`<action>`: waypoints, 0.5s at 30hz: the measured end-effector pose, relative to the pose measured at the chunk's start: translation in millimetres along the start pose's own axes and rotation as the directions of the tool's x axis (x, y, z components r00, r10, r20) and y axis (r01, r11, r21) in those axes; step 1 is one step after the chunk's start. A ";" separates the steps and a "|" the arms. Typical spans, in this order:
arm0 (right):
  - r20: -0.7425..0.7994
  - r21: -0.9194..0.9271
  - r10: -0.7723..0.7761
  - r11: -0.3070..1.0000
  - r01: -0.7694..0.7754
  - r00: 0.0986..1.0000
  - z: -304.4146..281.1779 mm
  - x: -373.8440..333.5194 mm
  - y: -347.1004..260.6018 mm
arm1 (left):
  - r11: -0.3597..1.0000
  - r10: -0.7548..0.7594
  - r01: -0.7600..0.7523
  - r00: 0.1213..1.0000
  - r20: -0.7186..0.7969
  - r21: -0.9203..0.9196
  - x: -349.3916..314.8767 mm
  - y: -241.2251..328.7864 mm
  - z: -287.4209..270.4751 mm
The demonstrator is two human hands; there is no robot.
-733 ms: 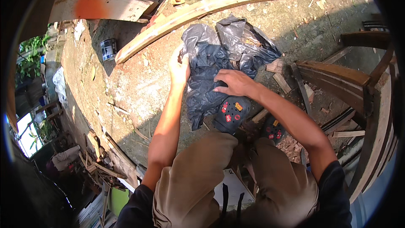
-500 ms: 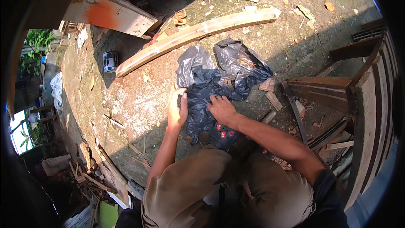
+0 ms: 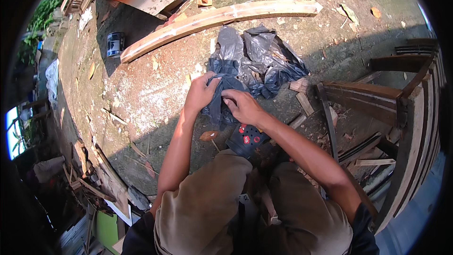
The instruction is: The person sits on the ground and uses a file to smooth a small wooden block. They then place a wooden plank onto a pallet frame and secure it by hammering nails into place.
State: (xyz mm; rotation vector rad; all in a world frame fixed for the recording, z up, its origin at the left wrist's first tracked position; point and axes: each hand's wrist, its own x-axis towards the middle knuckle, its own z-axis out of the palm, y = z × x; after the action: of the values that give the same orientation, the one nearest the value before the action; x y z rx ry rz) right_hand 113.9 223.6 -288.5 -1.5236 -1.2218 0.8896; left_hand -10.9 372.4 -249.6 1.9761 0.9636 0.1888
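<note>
A black plastic bag [image 3: 264, 45] lies crumpled on the ground in front of me, its far right part bulging around wood scraps. My left hand [image 3: 201, 92] is closed on the bag's gathered near edge, pinching it at the left. Just to its right, my right hand [image 3: 243, 106] has curled fingers pinching the same plastic, some of which hangs between the two hands. The fingertips are partly hidden in the folds. Below my right hand is a dark clog [image 3: 245, 139] with red charms, on my foot.
Beyond the bag lies a long wooden beam [image 3: 226, 16], with a paint can [image 3: 114, 45] at its left end. Wooden slatted furniture [image 3: 365, 99] stands at the right. Small wood offcuts [image 3: 304, 103] lie right of the bag. Scrap timber [image 3: 111, 174] is heaped at the lower left.
Both hands have lifted the bag's near edge and drawn closer together. My right hand, earlier spread on the plastic, is now curled on it. A dry leaf shows where plastic lay nearby.
</note>
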 end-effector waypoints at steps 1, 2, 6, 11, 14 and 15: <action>-0.144 -0.004 0.007 1.000 -0.008 0.990 5.7 0.6 8.7 | 0.998 -0.047 0.046 0.998 0.043 0.034 1.3 -0.8 1.7; -0.008 -0.203 0.127 0.971 -0.126 0.992 -12.5 4.0 0.7 | 0.993 -0.101 0.096 0.992 0.070 0.072 1.2 -4.9 -1.8; 0.129 -0.489 0.080 0.872 -0.006 0.988 -33.9 11.7 -11.9 | 0.983 -0.127 0.113 0.988 0.086 0.145 -13.0 -9.2 -12.4; 0.113 -0.644 -0.008 0.761 0.079 0.994 -26.2 5.9 -27.0 | 0.944 -0.050 0.047 0.999 0.002 0.326 -14.2 -3.1 -18.1; 0.113 -0.508 -0.054 0.855 0.104 0.992 -22.3 6.8 -37.7 | 0.947 0.143 -0.101 0.983 -0.119 0.305 -28.9 17.8 -15.2; 0.116 -0.379 -0.084 0.917 0.122 0.990 -19.2 10.8 -36.2 | 0.977 0.120 -0.091 0.982 -0.145 0.194 -32.8 29.6 -13.2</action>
State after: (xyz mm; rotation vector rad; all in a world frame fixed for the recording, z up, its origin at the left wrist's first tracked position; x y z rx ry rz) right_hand 124.3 231.2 -248.1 -1.7176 -1.6063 0.6854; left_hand -23.2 349.8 -211.3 2.2136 1.0066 0.3280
